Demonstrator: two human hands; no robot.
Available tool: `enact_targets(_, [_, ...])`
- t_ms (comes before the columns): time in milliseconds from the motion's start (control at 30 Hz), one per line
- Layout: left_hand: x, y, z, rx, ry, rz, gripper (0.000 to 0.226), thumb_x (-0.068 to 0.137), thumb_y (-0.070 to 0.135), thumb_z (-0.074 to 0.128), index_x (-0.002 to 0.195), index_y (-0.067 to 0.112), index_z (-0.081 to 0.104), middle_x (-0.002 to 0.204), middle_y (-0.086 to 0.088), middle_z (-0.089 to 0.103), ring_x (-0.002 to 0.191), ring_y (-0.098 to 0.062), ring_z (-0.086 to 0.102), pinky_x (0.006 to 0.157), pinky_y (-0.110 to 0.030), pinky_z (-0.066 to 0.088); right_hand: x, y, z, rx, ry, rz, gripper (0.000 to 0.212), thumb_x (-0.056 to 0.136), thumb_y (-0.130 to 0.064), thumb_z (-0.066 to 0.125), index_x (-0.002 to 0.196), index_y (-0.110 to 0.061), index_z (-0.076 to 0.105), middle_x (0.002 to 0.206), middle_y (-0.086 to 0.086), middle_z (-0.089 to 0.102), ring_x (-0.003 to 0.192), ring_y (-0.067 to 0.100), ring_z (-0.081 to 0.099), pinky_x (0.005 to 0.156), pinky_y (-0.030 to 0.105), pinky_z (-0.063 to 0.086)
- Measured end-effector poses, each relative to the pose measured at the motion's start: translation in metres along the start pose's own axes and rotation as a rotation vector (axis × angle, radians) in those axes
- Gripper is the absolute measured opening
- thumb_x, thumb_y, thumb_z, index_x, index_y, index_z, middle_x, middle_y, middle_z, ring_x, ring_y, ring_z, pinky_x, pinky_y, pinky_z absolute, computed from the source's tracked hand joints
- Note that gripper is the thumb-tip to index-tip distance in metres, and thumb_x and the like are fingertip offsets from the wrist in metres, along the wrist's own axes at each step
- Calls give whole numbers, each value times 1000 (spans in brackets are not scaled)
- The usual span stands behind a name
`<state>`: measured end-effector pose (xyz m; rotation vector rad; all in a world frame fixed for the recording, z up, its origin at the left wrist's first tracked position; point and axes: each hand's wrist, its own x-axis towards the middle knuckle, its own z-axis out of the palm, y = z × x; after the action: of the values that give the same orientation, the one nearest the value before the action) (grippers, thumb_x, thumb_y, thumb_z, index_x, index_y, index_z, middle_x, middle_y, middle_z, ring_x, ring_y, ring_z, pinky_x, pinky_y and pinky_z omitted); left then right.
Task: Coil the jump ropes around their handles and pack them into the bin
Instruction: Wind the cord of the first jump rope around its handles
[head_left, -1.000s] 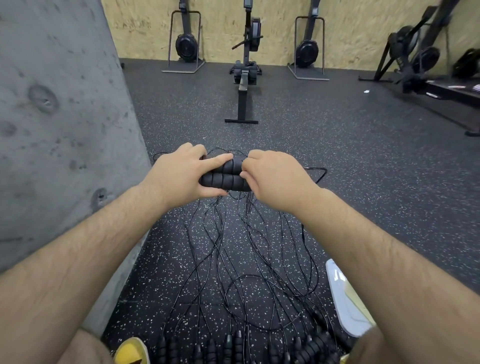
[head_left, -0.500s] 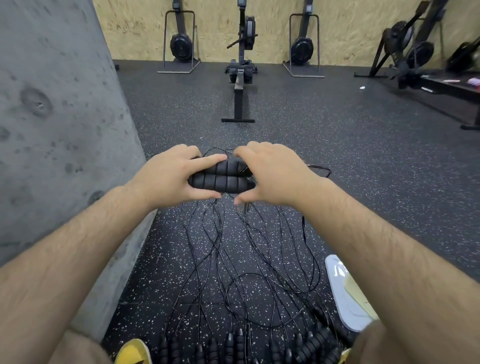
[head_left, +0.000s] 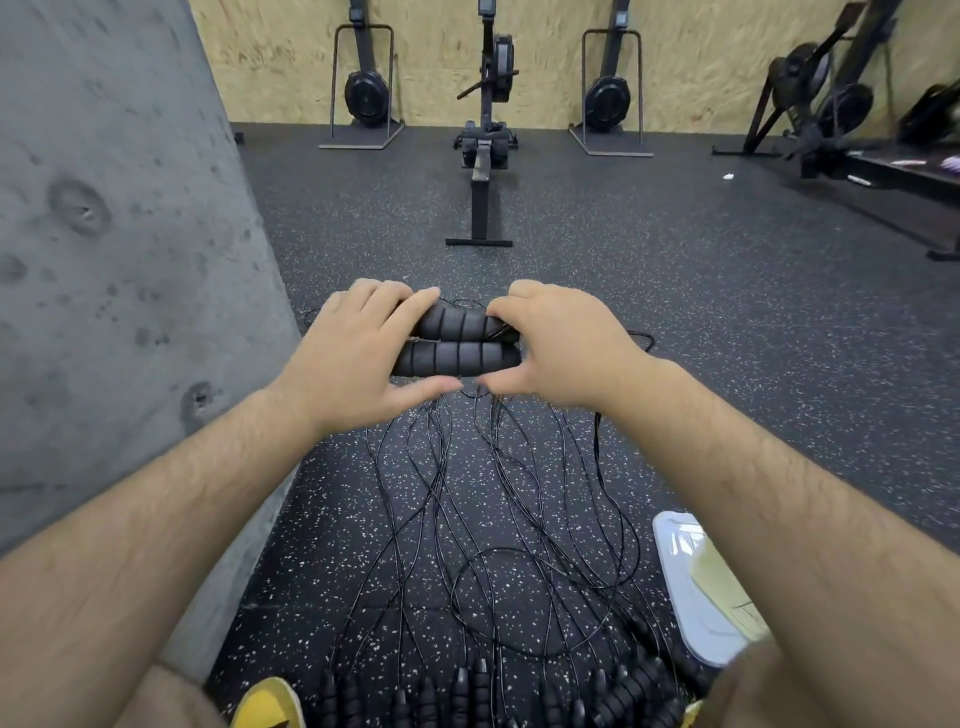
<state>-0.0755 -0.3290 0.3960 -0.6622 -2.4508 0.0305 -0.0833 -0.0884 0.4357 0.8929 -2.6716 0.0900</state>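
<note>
The 2 foam handles sit side by side, level, held up over the floor in front of me. I judge the job barely begun: no cord is wound on them, and the cords trail loose across the floor to a row of other handles near my feet. My left hand wraps the left ends, fingers over and thumb under. My right hand curls over the right ends. A pale tub, likely the bin, lies beside my right forearm.

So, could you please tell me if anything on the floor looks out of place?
Yes: the black rope cords sprawl over the floor in crossing, tangled loops, uncoiled, beneath the two held handles.
</note>
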Motion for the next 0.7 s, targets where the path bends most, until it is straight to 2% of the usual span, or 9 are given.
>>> enact_targets(133, [3, 2, 0, 11, 1, 59, 92, 83, 86, 45, 133, 9, 56, 102, -9, 61, 87, -32, 59, 75, -46, 50, -3, -4, 0, -6, -16, -11, 40, 72, -57, 68, 85, -25, 46, 84, -6, 43, 75, 19, 47, 64, 33, 42])
enact_targets(267, [1, 1, -4, -18, 27, 105, 96, 83, 86, 43, 145, 14, 52, 98, -7, 60, 80, -30, 61, 64, -40, 52, -7, -1, -1, -17, 1, -22, 41, 73, -57, 68, 94, -23, 57, 86, -7, 43, 81, 21, 54, 65, 33, 42])
enact_targets(333, [1, 1, -3, -27, 47, 121, 90, 85, 84, 43, 144, 16, 54, 96, -7, 59, 77, -30, 59, 61, -38, 51, -7, -1, -4, -31, -9, -35, 47, 74, -59, 68, 102, -22, 60, 91, -6, 48, 88, 22, 58, 71, 34, 46])
enact_targets(433, [2, -3, -2, -17, 57, 144, 78, 88, 79, 48, 136, 18, 61, 94, -7, 59, 75, -30, 58, 60, -38, 50, -7, 0, -10, 20, -130, -16, 65, 76, -68, 67, 122, -25, 57, 106, -5, 58, 97, 19, 59, 83, 37, 50])
enact_targets(500, [1, -5, 0, 12, 44, 165, 75, 88, 78, 50, 132, 19, 63, 94, -7, 59, 74, -30, 57, 60, -38, 50, -8, 5, -14, 117, -195, 8, 53, 85, -62, 62, 123, -26, 56, 103, -8, 61, 97, 18, 60, 83, 36, 49])
enact_targets(600, [0, -3, -1, 13, 28, 189, 72, 87, 78, 50, 128, 20, 65, 92, -7, 59, 74, -29, 57, 60, -39, 50, -8, 10, -19, 123, -192, -29, 21, 98, -37, 50, 110, -24, 61, 101, -7, 64, 99, 21, 60, 82, 36, 48])
enact_targets(700, [0, 2, -5, -64, 18, 202, 72, 87, 79, 50, 128, 22, 63, 93, -4, 58, 76, -27, 56, 62, -40, 52, -4, 17, -24, 84, -103, -140, 18, 100, -27, 49, 106, -26, 66, 101, -8, 57, 99, 18, 57, 83, 37, 48])
